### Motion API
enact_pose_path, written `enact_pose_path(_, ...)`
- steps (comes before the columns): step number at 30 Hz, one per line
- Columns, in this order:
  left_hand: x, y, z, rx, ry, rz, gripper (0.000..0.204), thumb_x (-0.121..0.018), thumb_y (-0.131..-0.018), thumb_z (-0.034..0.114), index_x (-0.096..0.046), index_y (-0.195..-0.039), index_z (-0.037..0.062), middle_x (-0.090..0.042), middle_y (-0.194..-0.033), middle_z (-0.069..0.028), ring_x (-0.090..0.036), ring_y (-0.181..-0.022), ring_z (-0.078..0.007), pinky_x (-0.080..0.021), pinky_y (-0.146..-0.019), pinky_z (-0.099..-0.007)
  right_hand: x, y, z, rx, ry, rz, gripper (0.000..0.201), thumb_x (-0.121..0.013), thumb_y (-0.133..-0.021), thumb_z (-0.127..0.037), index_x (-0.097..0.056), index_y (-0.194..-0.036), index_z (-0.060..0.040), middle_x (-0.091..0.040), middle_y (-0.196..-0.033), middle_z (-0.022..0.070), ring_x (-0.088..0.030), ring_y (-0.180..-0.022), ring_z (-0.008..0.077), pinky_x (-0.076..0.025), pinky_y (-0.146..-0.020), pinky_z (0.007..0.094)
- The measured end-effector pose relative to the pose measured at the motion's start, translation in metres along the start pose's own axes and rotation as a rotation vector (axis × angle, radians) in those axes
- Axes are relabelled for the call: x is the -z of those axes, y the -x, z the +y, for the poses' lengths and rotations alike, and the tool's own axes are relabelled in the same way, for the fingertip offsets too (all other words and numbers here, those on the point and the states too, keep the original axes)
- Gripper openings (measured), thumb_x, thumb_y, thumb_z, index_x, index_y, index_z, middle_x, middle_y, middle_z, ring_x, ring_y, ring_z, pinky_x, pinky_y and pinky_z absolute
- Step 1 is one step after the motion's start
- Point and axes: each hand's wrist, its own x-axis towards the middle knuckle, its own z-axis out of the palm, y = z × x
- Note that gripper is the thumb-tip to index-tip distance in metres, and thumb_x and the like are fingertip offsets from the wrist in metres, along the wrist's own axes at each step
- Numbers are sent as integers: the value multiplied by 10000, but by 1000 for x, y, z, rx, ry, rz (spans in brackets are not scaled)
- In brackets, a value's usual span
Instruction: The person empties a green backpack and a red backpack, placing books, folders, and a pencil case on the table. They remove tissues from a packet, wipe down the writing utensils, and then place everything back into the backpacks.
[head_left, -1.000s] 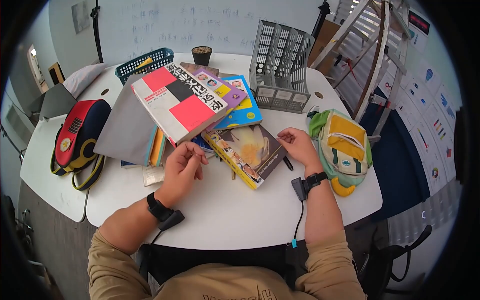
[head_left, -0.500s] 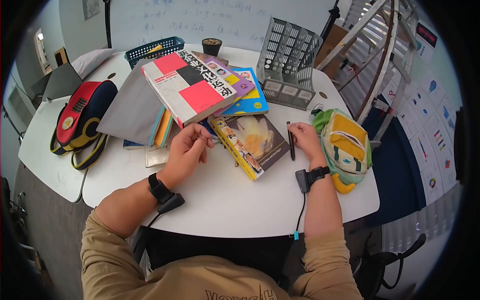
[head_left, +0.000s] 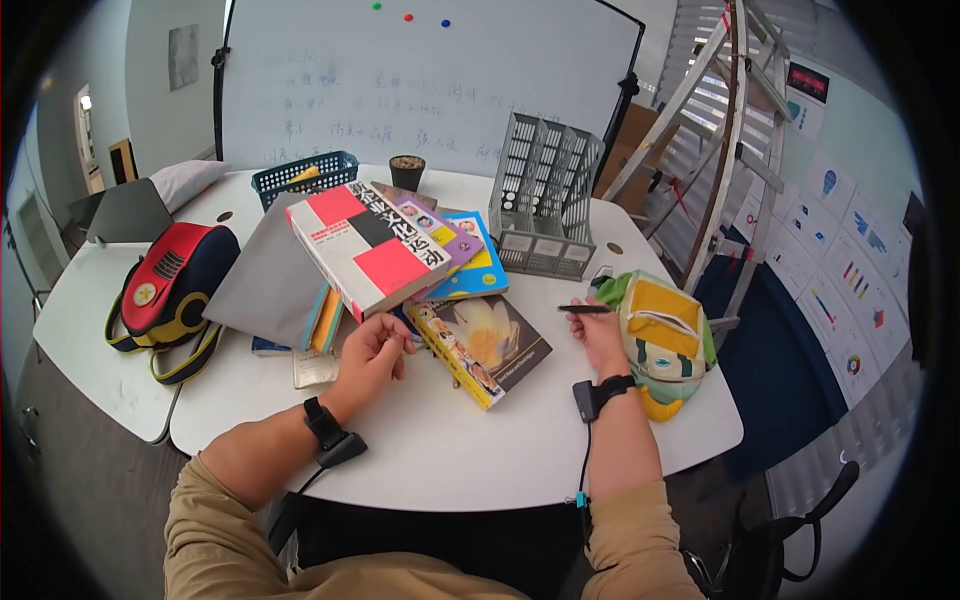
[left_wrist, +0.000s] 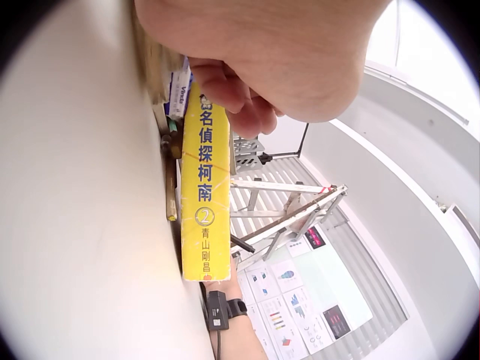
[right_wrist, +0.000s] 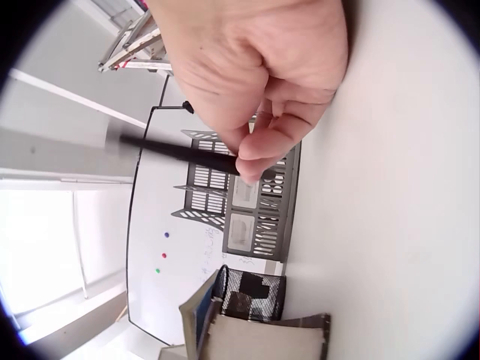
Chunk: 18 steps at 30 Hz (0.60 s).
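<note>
My right hand [head_left: 602,340] pinches a black pen [head_left: 583,309] between thumb and fingertips, just left of the green and yellow backpack [head_left: 672,330]. In the right wrist view the pen [right_wrist: 187,154] sticks out to the left of the fingertips. My left hand [head_left: 370,362], fingers loosely curled and holding nothing, is by the near corner of a thick white, red and black book [head_left: 370,250]. Between the hands lies a dark-covered book [head_left: 490,340]; its yellow spine [left_wrist: 206,180] shows below my fingers in the left wrist view.
A grey file rack [head_left: 545,200], a small plant pot [head_left: 407,175] and a teal basket [head_left: 262,184] stand at the back. Purple and blue books lie under the thick one, beside a grey folder [head_left: 265,260]. A red and navy bag [head_left: 175,280] sits at the left.
The pen, earlier beside the dark book, is now pinched in my right hand and swung from lengthwise to sideways. My left hand stays by the thick book. The head view has tilted up.
</note>
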Motion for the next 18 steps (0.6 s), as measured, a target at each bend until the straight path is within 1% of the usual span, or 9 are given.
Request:
enact_pose_path(2,-1,1,1,5,10,1,87,-547,-1145,84,-625,-1182,74,-721,-972,-9,-624,-631,-62,-488,-560,-231,-6,3,-7,-31,13,-42,632,-836,-1064,-196,-492,-1552,11,-762,-933,99,-697,-706,160,-537,-609,282)
enact_pose_path(5,-1,1,0,2,19,-4,79,-550,-1154,92,-623,-1181,80,-721,-976,-7,-624,-633,-59,-489,-561,-229,-12,14,-11,29,-1,-48,458,-803,-1089,-211,-573,-1430,-11,-761,-938,98,-702,-715,166,-557,-623,285)
enact_pose_path(8,-1,1,0,2,30,-13,76,-550,-1163,99,-622,-1184,85,-721,-986,-7,-626,-641,-55,-491,-565,-226,-9,8,-10,-33,-7,-78,345,-765,-1116,-248,-640,-1359,-38,-750,-961,85,-715,-773,166,-580,-670,296)
enact_pose_path(11,-1,1,3,10,28,-23,99,-532,-1170,89,-625,-1194,64,-727,-999,-27,-633,-663,-66,-525,-582,-238,-14,14,-15,-66,-152,-98,343,-731,-1142,-281,-676,-1380,-40,-737,-1016,69,-722,-893,160,-594,-760,299)
enact_pose_path(14,0,1,2,0,37,-27,100,-531,-1169,86,-625,-1191,59,-723,-1001,-35,-629,-677,-66,-535,-586,-243,-7,4,-2,28,-231,-209,366,-721,-1151,-274,-676,-1420,-31,-733,-1095,66,-721,-1015,159,-604,-860,313)
enact_pose_path(17,0,1,3,-34,42,-25,100,-530,-1163,76,-622,-1188,46,-721,-1006,-44,-626,-686,-69,-537,-588,-247,-8,-1,2,32,-156,-161,350,-716,-1155,-262,-677,-1421,-38,-739,-1143,66,-721,-1091,160,-612,-926,321)
enact_pose_path(18,1,2,3,-40,39,-23,100,-530,-1161,71,-622,-1187,41,-721,-1007,-45,-627,-689,-70,-538,-589,-249,-11,-1,3,64,-155,-162,350,-718,-1154,-261,-677,-1423,-40,-741,-1146,66,-725,-1088,163,-616,-936,323)
